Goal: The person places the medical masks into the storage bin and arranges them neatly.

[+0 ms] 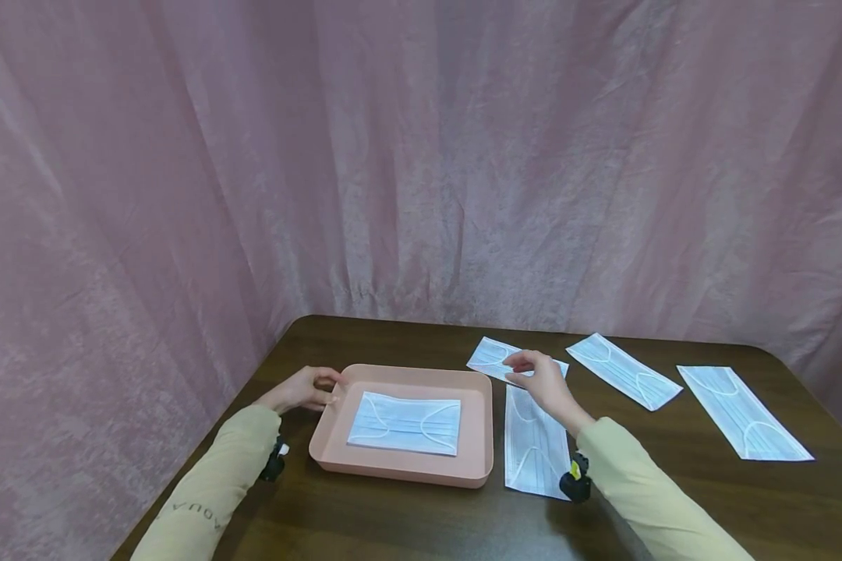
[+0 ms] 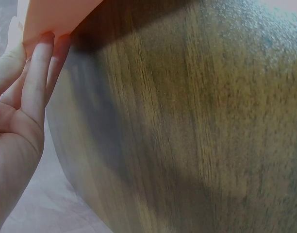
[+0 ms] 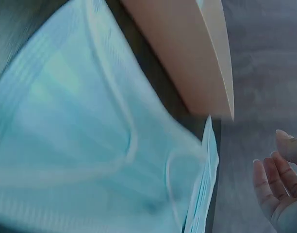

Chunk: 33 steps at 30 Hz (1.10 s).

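Observation:
At the left end of the pink tray (image 1: 398, 478), my left hand (image 1: 307, 388) grips the wall near its far corner. The left wrist view shows the fingers (image 2: 38, 77) against the outside of the tray. A pale blue face mask (image 1: 405, 425) lies flat inside it. My right hand (image 1: 543, 386), empty with loosely bent fingers, hovers right of the tray above a far mask (image 1: 489, 356), hiding part of that mask. Below this hand a second mask (image 1: 533, 444) lies lengthwise beside the tray; it shows large in the right wrist view (image 3: 66, 111).
Farther right on the dark wooden table (image 1: 393, 518) lie two more masks, one slanted near the back edge (image 1: 624, 372) and one closer to the right end (image 1: 744, 413). A pink curtain (image 1: 421, 171) hangs behind the table.

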Motion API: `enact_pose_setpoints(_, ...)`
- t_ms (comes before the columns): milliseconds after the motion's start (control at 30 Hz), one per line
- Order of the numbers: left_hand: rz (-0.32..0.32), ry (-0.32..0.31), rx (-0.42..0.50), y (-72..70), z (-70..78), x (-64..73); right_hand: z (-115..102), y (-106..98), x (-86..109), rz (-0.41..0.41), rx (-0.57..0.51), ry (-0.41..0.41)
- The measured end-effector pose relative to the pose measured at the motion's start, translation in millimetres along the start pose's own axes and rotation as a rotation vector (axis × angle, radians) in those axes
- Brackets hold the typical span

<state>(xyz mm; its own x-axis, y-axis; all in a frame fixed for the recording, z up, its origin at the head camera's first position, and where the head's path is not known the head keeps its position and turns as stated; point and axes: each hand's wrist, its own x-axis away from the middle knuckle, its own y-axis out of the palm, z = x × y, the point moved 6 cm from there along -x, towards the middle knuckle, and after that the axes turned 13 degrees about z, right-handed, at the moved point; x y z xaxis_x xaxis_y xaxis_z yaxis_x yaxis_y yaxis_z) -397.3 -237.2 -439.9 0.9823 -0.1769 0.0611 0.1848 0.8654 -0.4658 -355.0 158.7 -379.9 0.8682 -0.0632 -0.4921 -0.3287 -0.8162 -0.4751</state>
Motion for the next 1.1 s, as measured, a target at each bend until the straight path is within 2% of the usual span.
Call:
enact_pose_setpoints(300,-0.013,0.011,0.017,1.9,2.4,-1.8,38.9,-57.6,-0.4,0.058,0.018,0.074)
enact_pose_setpoints(500,-0.004,0.001,0.019,1.2,-0.1,-2.0,61.1,-88.3,5.4,0.112,0.051,0.052)
enact_pose_setpoints(733,-0.012,0.019,0.030,0.3,-0.4,-2.7,81.7,-120.8,14.0,0.147,0.092,0.054)
enact_pose_setpoints(900,-0.010,0.013,0.034,0.4,-0.3,-3.4,120.9,-140.9,17.4,0.187,0.076,0.037)
enact_pose_setpoints(1033,-0.014,0.011,0.035,0.4,-0.3,-3.4,170.9,-157.5,18.5,0.237,0.197,0.000)
enact_pose_setpoints(1100,-0.023,0.016,0.038,0.1,-0.5,-2.9,187.5,-166.3,21.6,0.270,0.267,0.009)
